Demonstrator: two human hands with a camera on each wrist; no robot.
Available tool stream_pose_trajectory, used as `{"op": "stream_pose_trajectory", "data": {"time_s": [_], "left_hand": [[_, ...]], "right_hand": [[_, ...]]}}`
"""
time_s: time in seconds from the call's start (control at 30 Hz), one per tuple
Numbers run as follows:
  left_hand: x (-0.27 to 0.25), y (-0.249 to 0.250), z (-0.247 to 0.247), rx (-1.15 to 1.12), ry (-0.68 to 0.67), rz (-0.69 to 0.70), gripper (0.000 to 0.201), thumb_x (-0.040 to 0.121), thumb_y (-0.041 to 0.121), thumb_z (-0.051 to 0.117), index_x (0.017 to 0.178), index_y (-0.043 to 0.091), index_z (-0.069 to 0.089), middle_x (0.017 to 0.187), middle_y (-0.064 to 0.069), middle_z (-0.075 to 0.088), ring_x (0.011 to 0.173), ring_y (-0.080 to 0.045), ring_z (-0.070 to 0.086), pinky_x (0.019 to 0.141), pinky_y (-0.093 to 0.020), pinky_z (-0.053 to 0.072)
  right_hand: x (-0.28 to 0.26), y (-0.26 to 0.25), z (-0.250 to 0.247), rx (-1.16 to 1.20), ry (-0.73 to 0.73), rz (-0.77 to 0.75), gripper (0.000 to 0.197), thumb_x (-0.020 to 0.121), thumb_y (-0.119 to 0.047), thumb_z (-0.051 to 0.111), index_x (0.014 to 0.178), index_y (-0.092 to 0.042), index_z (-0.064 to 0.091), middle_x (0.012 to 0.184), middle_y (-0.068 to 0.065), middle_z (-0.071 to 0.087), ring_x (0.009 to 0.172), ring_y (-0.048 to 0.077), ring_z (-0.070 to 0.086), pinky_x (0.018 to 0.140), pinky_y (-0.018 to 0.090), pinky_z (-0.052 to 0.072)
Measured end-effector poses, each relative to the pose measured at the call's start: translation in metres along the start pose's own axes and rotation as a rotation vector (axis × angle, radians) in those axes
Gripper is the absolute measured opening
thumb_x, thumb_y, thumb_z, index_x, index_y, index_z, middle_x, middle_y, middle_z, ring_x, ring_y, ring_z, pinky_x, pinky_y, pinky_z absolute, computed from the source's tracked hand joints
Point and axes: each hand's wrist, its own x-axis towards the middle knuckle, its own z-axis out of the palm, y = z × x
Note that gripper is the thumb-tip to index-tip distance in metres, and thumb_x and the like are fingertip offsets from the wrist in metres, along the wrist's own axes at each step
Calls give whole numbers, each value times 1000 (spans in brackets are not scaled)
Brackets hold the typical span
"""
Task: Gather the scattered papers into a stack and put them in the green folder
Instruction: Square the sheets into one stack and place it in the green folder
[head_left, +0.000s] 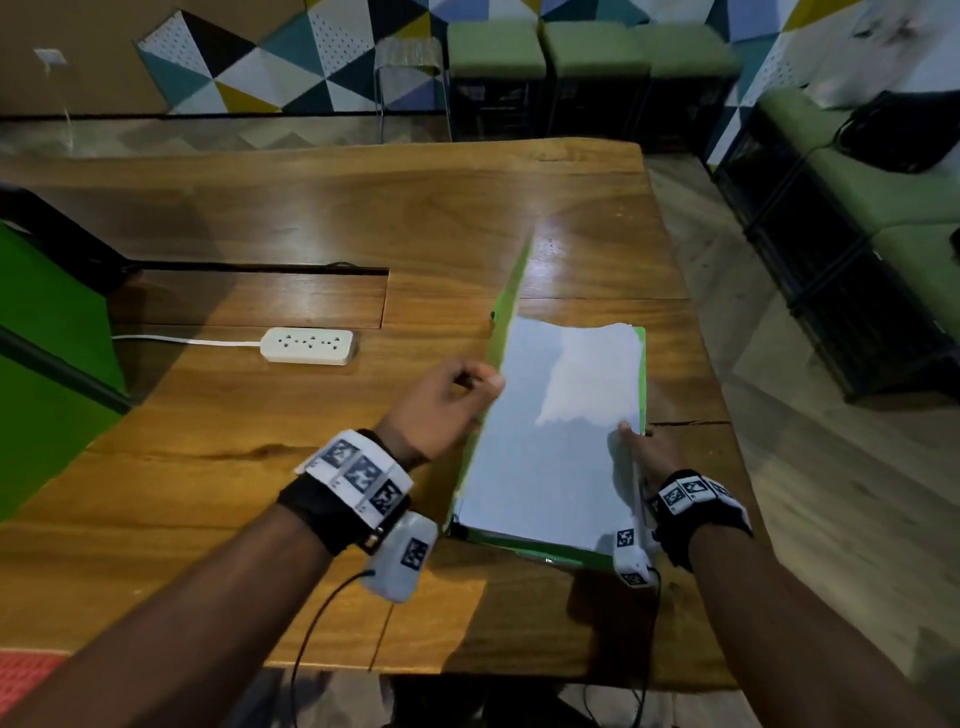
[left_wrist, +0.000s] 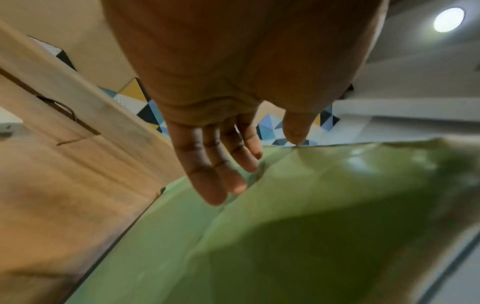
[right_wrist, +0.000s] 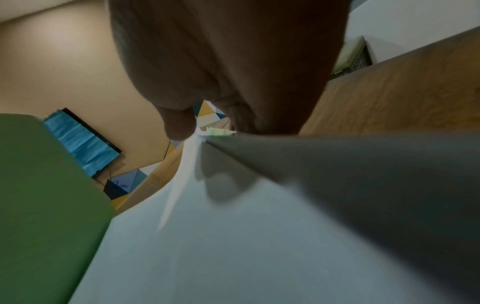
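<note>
A green folder lies open on the wooden table (head_left: 311, 218); its back (head_left: 643, 364) is flat under a white stack of papers (head_left: 550, 441). The folder's front cover (head_left: 511, 296) stands nearly upright along the stack's left side. My left hand (head_left: 467, 395) pinches this cover at its free edge, thumb towards the papers and fingers (left_wrist: 215, 181) on its outer green face (left_wrist: 311, 205). My right hand (head_left: 636, 447) pinches the stack's right edge, with its thumb (right_wrist: 179, 127) on top of the papers (right_wrist: 233, 246). The cover (right_wrist: 46, 195) rises at the left.
A white power strip (head_left: 307, 345) with its cord lies left of the folder, in front of a cable slot (head_left: 249, 299). A green box (head_left: 47, 332) stands at the table's left edge. Green stools (head_left: 496, 52) and a bench (head_left: 883, 208) stand beyond the table.
</note>
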Motion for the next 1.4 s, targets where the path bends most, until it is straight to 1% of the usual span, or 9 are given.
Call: {"op": "stream_pose_trajectory", "data": {"time_s": [0.2,0.37,0.47,0.53,0.57,0.63,0.87,1.2,1.4], "left_hand": [[38,-80,52,404,-13,-230,45,85,41,65,120,15,58,121,-6,59,112,-24,56,97,-34,46],[54,-132,66,492,53,-468,82,64,67,65,130,20,49,126,-6,58,112,-30,58,93,-42,52],[61,-139,79,515,63,-502,100,55,72,66,137,19,41,133,-7,53,118,-32,54,95,-45,51],[59,-128,85,512,56,-536,103,60,67,70,143,18,33,139,-10,43,124,-34,48,99,-46,47],[59,-125,87,520,50,-557,104,62,64,72,144,18,30,141,-11,39,126,-35,44,101,-46,46],[57,-121,89,527,30,-586,106,61,62,75,144,16,28,142,-12,35,129,-35,39,103,-47,43],[40,-125,66,200,120,-620,76,70,43,78,126,15,36,127,-13,52,108,-33,56,91,-44,51],[-48,-170,-71,116,285,-638,93,79,14,76,145,33,14,153,-15,29,135,-38,37,105,-49,36],[-94,-208,-130,153,373,-677,90,76,8,77,145,23,20,149,-18,34,132,-37,40,104,-45,36]], "right_hand": [[-15,-5,-9,219,-45,124,62,85,-74,30,92,-18,57,84,1,52,80,24,53,70,33,45],[-16,-9,-13,240,-97,195,107,68,-92,14,123,-10,57,110,5,64,102,28,63,86,42,54],[4,7,-17,305,-151,114,102,61,-97,15,96,-16,66,59,-5,68,50,7,64,43,19,49],[-15,-5,-15,242,-200,144,111,62,-95,18,122,-12,60,90,0,74,78,13,70,63,31,57],[-22,-9,-14,157,-173,115,111,66,-93,19,137,-12,47,123,6,65,107,21,64,87,42,54],[-18,-5,-13,10,-140,-2,93,84,-76,19,145,-8,32,148,12,39,134,31,41,110,48,35],[-43,-10,9,-225,-151,-93,55,100,-26,43,143,-3,18,149,23,32,136,37,35,109,45,31],[-85,-12,151,-259,-523,-159,72,90,-38,55,142,-21,8,150,20,32,134,36,38,109,53,35],[-131,-36,225,-456,-643,-114,82,100,-33,40,145,0,-21,158,20,6,144,33,19,116,39,22]]}}
